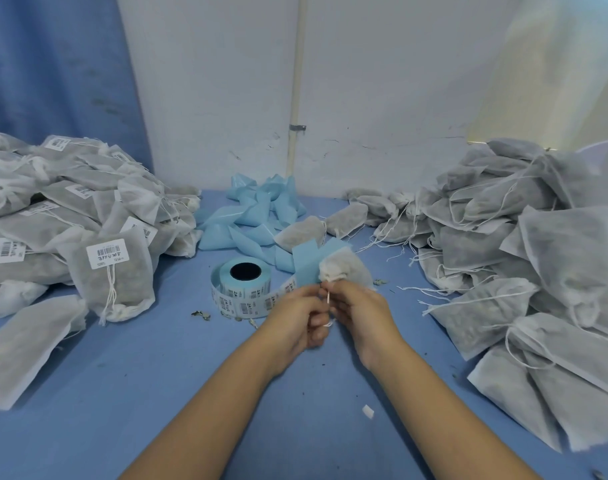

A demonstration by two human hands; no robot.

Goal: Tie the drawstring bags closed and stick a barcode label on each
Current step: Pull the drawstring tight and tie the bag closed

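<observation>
- Left hand [295, 317] and right hand [361, 313]: fingers curled, both pinching the drawstring [328, 299].
- Drawstring bag [344, 268]: held just above the tabletop [157, 375], gathered neck toward the hands; apparently not yet knotted.
- Label roll [243, 282]: on the tabletop, beside the left hand.
- Labelled bags [112, 271]: piled left.
- Unlabelled bags [520, 254]: piled right.

from my end i see a bare left hand [295, 318] and a bare right hand [359, 315]. the left forearm [205, 410] and right forearm [444, 410] are bare too, uncovered down to the frame's lower edge.
</observation>
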